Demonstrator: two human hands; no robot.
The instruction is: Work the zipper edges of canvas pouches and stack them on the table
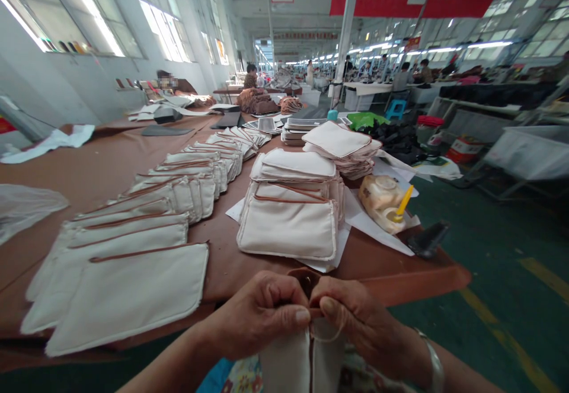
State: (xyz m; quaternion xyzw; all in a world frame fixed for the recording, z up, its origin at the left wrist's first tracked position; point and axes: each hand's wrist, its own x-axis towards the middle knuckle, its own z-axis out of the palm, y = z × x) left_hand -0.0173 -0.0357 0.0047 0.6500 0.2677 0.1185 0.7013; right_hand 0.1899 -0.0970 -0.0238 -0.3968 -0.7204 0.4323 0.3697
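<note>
Both hands, left hand [262, 313] and right hand [355, 322], are pinching a cream pouch [306, 357] in a closed grip; a pouch stack [288, 227] is sitting at twelve o'clock on the table [102, 168].

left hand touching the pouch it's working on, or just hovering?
Touching. The head view shows the left hand closed on the top edge of the cream pouch, thumb pressed on its brown trim, with the right hand pinching the same edge beside it.
</note>
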